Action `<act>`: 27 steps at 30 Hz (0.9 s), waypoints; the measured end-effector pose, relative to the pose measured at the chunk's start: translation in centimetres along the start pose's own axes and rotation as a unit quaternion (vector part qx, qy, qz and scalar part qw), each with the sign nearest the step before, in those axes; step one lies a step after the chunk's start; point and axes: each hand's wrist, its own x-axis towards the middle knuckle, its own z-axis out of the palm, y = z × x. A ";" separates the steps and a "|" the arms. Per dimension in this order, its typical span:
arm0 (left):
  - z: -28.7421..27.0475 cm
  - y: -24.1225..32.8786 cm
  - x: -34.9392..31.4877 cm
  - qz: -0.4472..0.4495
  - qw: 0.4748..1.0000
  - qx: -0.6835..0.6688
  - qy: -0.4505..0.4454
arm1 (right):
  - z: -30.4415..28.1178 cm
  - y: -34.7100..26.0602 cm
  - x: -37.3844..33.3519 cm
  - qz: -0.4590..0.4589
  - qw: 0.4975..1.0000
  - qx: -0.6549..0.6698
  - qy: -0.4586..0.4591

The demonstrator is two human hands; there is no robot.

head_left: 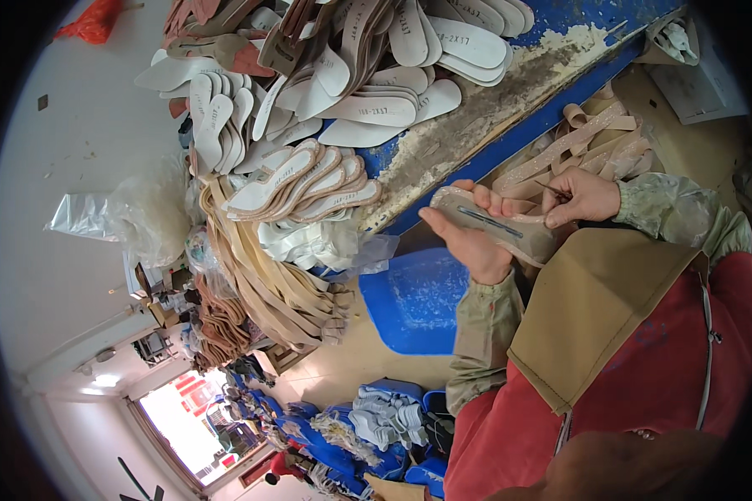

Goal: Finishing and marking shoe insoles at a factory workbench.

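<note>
My left hand (480, 242) is closed around a beige shoe insole (522, 238), thumb on one side and fingers over the other edge. A dark metal shank strip (489, 221) lies along the middle of the insole's upturned face. My right hand (589, 196) pinches at the insole's edge and holds a thin, dark, pointed tool (553, 191), its exact kind unclear. Beside both hands, a loose heap of sparkly beige trim strips (589, 146) hangs by the bench; whether one runs onto the insole is partly hidden by my fingers.
A worn blue-edged workbench (493, 117) carries piles of white insoles (376, 108). Trimmed insoles (301, 179) and long tan strips (259, 267) lie at its left. A blue stool (414, 301) stands left of my arm. A brown apron flap (606, 309) covers my front.
</note>
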 end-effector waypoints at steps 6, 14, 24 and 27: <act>7.0 15.3 2.6 0.319 0.697 0.641 -0.037 | -0.4 -3.1 2.5 -0.112 0.899 -0.382 0.181; 1.4 25.7 10.1 0.341 0.302 0.887 -0.073 | 1.0 2.9 9.3 -0.168 0.620 -0.728 0.239; 5.3 8.4 0.8 0.056 0.761 0.628 -0.153 | 5.6 -15.5 1.3 -0.161 0.977 -0.114 0.082; 7.3 1.4 -0.4 -0.124 0.776 0.532 -0.315 | 4.3 -15.5 -2.1 -0.175 0.982 -0.035 0.058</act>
